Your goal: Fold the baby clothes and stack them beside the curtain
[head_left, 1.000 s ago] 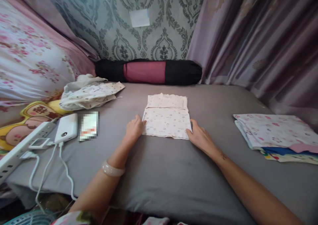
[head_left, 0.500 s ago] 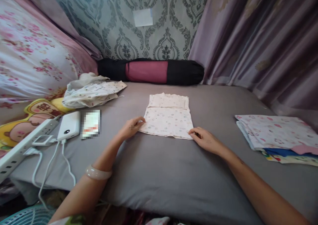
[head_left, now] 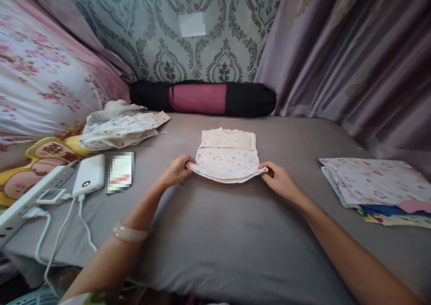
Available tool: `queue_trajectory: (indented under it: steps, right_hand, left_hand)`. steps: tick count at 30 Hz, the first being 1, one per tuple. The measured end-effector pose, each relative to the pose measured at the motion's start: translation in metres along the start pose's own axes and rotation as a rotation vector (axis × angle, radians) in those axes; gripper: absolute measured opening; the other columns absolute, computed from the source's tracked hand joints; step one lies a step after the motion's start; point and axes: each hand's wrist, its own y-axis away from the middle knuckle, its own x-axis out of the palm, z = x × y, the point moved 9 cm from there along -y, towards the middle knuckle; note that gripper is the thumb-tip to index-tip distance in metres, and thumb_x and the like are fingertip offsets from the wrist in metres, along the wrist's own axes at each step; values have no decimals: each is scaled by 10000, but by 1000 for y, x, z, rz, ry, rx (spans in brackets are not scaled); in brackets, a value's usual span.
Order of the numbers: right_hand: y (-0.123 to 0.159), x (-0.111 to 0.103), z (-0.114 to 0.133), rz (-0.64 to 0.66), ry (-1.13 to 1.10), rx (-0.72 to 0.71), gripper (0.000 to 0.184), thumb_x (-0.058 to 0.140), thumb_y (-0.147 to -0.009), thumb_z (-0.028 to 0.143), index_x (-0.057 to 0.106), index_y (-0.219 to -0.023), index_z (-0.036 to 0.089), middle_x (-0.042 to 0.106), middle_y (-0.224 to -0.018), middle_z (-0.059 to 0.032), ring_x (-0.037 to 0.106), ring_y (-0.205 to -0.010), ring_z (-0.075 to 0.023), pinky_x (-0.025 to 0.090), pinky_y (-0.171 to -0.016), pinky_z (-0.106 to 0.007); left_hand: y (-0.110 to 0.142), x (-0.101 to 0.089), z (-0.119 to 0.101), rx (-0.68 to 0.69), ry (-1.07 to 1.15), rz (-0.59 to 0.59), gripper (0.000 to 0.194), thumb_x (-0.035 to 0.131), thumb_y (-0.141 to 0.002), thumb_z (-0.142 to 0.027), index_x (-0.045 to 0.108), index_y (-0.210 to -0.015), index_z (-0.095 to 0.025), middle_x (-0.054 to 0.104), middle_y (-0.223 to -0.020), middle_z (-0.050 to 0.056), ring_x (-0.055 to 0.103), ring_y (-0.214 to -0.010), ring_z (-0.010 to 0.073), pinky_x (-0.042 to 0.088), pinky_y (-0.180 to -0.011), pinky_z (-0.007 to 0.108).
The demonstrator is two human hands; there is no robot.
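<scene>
A white printed garment (head_left: 227,158) lies partly folded on the grey bed sheet (head_left: 215,233), its far part turned over in a band. My left hand (head_left: 178,170) pinches its near left corner. At the near right corner, my right hand (head_left: 278,179) grips the cloth between thumb and fingers. Both corners are raised, and the near edge sags between them in a curve. I cannot tell what kind of garment it is.
Folded clothes (head_left: 377,181) are stacked at right. Crumpled printed clothing (head_left: 124,128) lies back left. A power bank (head_left: 89,175), a power strip (head_left: 37,202) with white cables and a yellow cushion (head_left: 20,179) sit left. A black and maroon bolster (head_left: 198,98) lines the wall.
Both hands have closed on the garment's near corners and lifted them off the sheet. Its near edge, flat before, now droops in the middle.
</scene>
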Motion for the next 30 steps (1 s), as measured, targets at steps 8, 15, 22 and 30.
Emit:
queue_trajectory:
  steps: [8, 15, 22, 30]
  right_hand:
    - [-43, -25, 3, -350, 89, -68, 212, 497, -765, 373, 581, -682, 196, 578, -770, -55, 546, -715, -179, 421, -689, -287]
    - [-78, -12, -12, -258, 228, 240, 273, 392, -892, 272, 619, -985, 153, 677, -905, -104, 601, -816, -205, 425, -717, -269]
    - [-94, -3, -14, -232, 358, 420, 366, 298, -992, 312, 532, -1236, 171, 672, -1063, -136, 633, -968, -238, 436, -774, -297]
    - [-112, -5, -9, -238, 513, 377, 386, 236, -1022, 367, 470, -1271, 188, 686, -987, -142, 663, -919, -265, 433, -758, -331]
  left_hand:
    - [-45, -17, 2, -38, 0, -350, 202, 536, -718, -204, 696, -839, -174, 584, -787, 22, 534, -733, 150, 435, -720, 271]
    - [-85, 0, 10, -181, 24, -406, 226, 415, -843, -259, 615, -802, -162, 551, -672, 11, 516, -688, 162, 395, -636, 265]
    - [-105, 8, 0, -211, -51, -473, 235, 355, -916, -200, 584, -962, -177, 656, -929, 89, 594, -936, 218, 435, -823, 316]
    - [-122, 11, 1, -185, -134, -489, 262, 324, -974, -256, 555, -1086, -205, 670, -971, 100, 619, -930, 220, 424, -790, 295]
